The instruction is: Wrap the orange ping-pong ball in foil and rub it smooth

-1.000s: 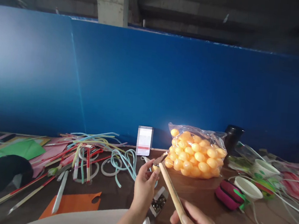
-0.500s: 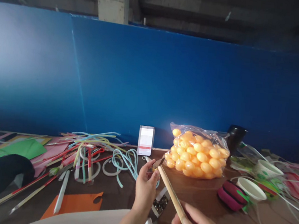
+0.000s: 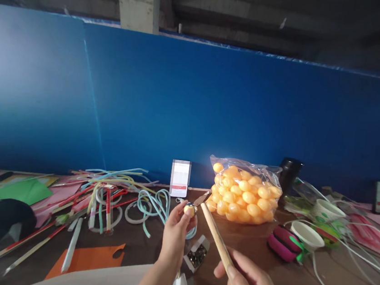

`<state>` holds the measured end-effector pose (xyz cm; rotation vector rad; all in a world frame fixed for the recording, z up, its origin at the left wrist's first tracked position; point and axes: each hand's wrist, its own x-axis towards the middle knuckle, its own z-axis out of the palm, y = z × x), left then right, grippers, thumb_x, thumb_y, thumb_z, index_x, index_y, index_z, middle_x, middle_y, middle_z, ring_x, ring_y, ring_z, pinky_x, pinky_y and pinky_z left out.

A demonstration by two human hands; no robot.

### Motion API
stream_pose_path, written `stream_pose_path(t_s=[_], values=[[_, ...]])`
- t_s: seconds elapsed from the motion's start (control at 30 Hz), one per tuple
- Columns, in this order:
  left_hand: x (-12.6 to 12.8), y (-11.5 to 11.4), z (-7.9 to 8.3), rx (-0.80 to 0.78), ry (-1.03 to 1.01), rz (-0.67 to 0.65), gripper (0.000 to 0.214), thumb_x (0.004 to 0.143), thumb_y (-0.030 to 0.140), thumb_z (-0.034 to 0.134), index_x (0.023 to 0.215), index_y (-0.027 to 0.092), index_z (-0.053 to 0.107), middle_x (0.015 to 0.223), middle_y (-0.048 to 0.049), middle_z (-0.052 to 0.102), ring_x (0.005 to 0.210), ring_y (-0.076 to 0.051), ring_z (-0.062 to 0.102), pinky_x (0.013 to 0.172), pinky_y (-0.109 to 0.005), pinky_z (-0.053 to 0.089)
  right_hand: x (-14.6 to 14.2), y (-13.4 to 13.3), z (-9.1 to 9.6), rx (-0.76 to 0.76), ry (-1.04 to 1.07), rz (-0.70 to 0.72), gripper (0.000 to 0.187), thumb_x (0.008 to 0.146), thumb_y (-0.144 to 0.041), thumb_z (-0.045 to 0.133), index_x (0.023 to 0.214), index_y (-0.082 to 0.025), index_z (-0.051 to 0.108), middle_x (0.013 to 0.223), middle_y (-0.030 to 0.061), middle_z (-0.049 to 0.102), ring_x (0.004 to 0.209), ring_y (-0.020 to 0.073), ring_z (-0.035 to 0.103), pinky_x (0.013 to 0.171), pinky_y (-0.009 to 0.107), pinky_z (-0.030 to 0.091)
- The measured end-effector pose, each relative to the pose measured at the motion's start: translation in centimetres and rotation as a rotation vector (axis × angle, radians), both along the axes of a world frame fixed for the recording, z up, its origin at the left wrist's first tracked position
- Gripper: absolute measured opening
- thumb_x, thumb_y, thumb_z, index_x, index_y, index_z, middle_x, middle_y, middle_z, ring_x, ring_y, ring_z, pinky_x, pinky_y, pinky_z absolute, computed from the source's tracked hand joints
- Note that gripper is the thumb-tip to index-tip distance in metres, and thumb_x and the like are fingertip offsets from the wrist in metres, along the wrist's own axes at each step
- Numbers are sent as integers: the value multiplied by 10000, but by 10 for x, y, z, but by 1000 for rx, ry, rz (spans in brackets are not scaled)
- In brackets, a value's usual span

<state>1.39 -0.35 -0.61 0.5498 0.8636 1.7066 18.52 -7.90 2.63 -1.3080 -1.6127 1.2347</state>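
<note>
One orange ball (image 3: 189, 208) pinched between left hand (image 3: 175, 232) fingers.

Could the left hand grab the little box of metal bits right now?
Probably not right away. The left hand is shut on a small orange ball, so its fingers are busy. The little box lies open on the table just beside that wrist, with nothing over it.
</note>
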Motion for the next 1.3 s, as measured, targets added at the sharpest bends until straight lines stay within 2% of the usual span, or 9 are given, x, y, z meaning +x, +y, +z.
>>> stream_pose_path(t_s=[0.1, 0.23, 0.6, 0.93, 1.3], values=[[-3, -1, 3, 41, -146, -25, 419, 700, 333, 783, 1071, 174, 670, 942, -58, 672, 742, -120, 637, 752, -264, 514, 1, 0, 0, -26, 8, 3, 571, 843, -699, 449, 928, -163, 625, 472, -49, 460, 397, 86, 359, 367, 171, 306], [-5, -2, 2, 85, -202, -44, 351, 716, 307, 775, 1028, 173, 685, 911, -38, 664, 719, -98, 626, 742, -239, 523, 1, -1, 0, -21, 18, 26, 583, 847, -707, 438, 923, -155, 611, 467, -53, 463, 393, 78, 367, 373, 173, 298], [-5, -3, 4, 86, -220, -55, 358, 721, 279, 774, 1049, 171, 679, 902, -40, 669, 689, -86, 616, 724, -228, 545, -1, -4, 3, 30, -3, 108, 547, 880, -681, 410, 895, -166, 594, 448, -56, 476, 382, 79, 361, 366, 166, 278], [-5, -4, 3, 125, -185, -67, 346, 747, 264, 751, 1076, 188, 674, 979, -39, 670, 756, -105, 640, 786, -246, 533, 3, 0, -3, 56, -14, 90, 556, 890, -668, 405, 921, -153, 611, 467, -57, 477, 368, 69, 357, 367, 172, 278], [-5, -7, 5, 207, -202, -165, 436, 782, 241, 711, 1210, 216, 632, 1061, -63, 681, 856, -138, 653, 808, -259, 511, 2, -4, 3, 92, 82, 66, 531, 897, -640, 433, 1019, -153, 608, 464, -58, 470, 392, 84, 384, 363, 170, 313]])
